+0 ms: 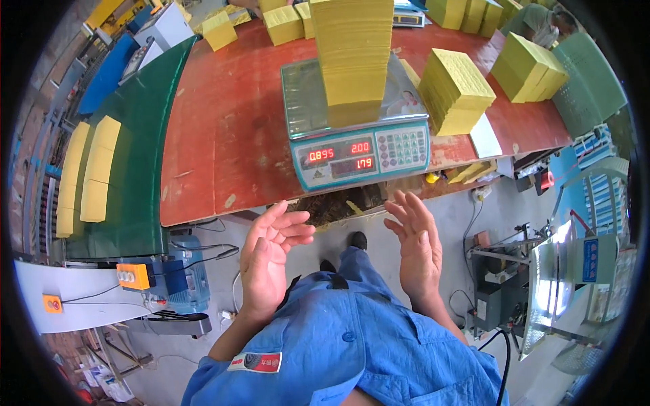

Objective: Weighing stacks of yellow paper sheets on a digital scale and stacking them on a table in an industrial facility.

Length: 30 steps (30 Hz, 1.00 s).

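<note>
Fingers of my left hand [274, 254] and right hand [418, 254] are apart and slightly bent, holding nothing; the palms are turned roughly toward each other, with a wide gap between. Between and below them: my blue jacket [338, 331], and my dark shoes [358, 240] on the floor.

Just beyond the fingertips, the near edge of the red table [227, 122]. On it, ahead of the gap between my hands, the scale [342, 154], its lit red display facing me.

Past that display, on the pan: the tall yellow stack [353, 57], apart from my fingers. It stands upright, long axis vertical, lower end on the pan, one side facing me, thin layers lying flat; its top end runs out of view.

Ahead and right of my right fingers, a shorter yellow stack [455, 91]; left of my left fingers, yellow rows [101, 169] on a green belt [145, 142]. Farthest off, more yellow blocks [283, 26] and, ahead to the right, another person [542, 26].
</note>
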Tool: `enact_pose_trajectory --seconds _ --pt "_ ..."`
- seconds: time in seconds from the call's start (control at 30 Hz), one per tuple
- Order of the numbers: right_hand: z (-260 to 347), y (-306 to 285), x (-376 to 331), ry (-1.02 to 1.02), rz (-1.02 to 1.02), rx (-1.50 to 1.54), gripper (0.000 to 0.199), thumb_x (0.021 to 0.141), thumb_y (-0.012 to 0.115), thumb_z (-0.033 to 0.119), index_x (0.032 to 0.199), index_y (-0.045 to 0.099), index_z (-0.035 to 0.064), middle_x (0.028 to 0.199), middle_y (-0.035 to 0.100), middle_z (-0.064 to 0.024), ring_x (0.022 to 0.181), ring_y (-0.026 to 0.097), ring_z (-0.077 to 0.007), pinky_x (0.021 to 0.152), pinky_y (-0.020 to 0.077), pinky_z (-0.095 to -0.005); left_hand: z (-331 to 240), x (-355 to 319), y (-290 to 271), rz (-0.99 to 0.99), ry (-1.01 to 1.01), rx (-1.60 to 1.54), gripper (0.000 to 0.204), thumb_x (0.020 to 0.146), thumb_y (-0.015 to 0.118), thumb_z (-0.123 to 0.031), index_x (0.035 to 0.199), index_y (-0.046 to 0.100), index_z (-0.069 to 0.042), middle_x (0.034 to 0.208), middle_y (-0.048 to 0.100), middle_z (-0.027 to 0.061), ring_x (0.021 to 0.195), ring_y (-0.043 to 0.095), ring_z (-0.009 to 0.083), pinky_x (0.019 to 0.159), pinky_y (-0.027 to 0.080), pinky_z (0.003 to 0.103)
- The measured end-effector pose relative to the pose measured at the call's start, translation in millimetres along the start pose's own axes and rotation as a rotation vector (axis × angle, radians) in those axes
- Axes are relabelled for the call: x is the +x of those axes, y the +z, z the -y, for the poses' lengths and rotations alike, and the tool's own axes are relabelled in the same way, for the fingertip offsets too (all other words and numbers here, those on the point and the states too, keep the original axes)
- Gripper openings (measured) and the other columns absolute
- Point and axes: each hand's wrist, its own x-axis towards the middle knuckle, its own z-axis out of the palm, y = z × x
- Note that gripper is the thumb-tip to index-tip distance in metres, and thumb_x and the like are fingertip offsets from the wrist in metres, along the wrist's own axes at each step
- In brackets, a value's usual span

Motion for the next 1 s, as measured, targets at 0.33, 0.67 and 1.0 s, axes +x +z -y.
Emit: enact_pose_trajectory --seconds 0.33,0.67,1.0 --pt "5 0 -15 0.027 -0.060 -0.012 0.055 0.101 0.051 0.027 0.147 0.039 0.0004 0.146 0.048 -0.0181 0.126 0.054 -0.0269 0.101 0.0445 -0.0395 2 -11 -4 0.010 0.021 -0.015 0.043 0.104 0.041 -0.027 0.131 0.052 0.004 0.118 0.065 0.0205 0.099 0.065 0.0250 0.090 0.050 0.038" --pt "-5 -16 29 0.091 -0.041 0.046 0.051 0.100 0.052 0.021 0.144 0.043 -0.0013 0.139 0.054 -0.0166 0.120 0.057 -0.0247 0.100 0.0451 -0.0374 17 28 10 -0.021 -0.041 0.025 0.034 0.103 0.042 -0.019 0.124 0.057 0.004 0.113 0.067 0.0199 0.096 0.066 0.0245 0.088 0.051 0.038" --pt "17 -70 120 0.096 0.178 0.066 0.046 0.100 0.052 0.011 0.142 0.044 -0.0033 0.137 0.056 -0.0141 0.121 0.056 -0.0230 0.101 0.0444 -0.0364 12 132 49 -0.222 0.215 0.188 0.035 0.102 0.042 -0.022 0.119 0.059 0.003 0.114 0.067 0.0182 0.099 0.066 0.0241 0.087 0.052 0.037"
